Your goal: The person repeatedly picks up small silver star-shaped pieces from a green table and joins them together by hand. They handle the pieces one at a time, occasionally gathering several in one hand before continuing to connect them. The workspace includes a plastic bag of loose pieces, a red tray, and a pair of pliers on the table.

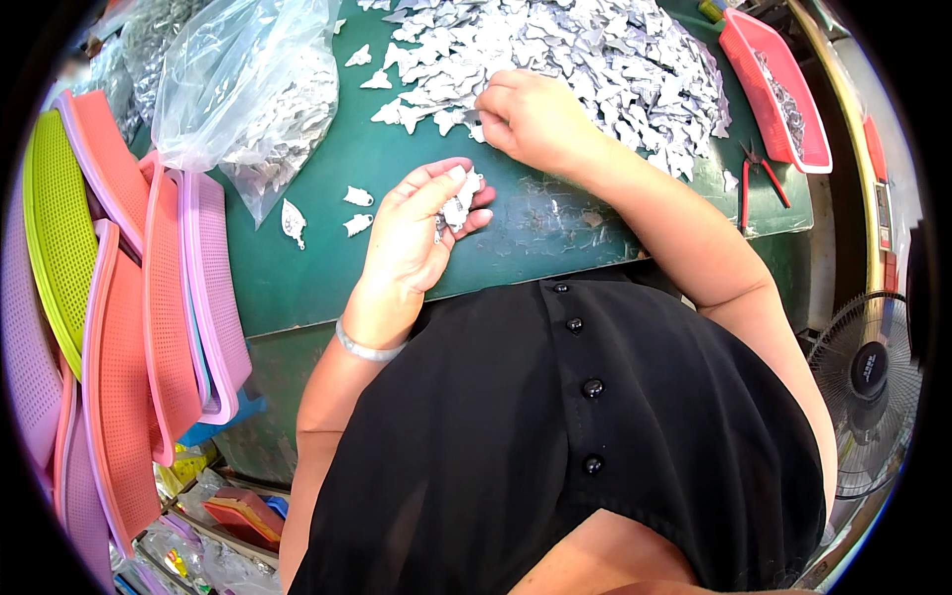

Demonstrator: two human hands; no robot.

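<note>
Several small silver-grey metal pieces (458, 210) lie gathered in my left hand (421, 208), the fingers curled round them and the palm turned up. At the near edge of a large heap of like metal pieces (635, 74), my right hand (531, 114) is bent with its fingertips pinched together. What those fingertips hold, if anything, is hidden behind the hand. A few loose pieces (358, 196) rest on the green table (297, 283) left of my left hand, one larger leaf-shaped piece (294, 223) among them.
An open clear plastic bag (248, 89) of metal pieces stands at the back left. Stacked plastic baskets (119, 397) crowd the left side. Red-handled pliers (762, 183) and a pink basket (773, 89) with small parts lie at the right. A fan (868, 387) stands beyond the table.
</note>
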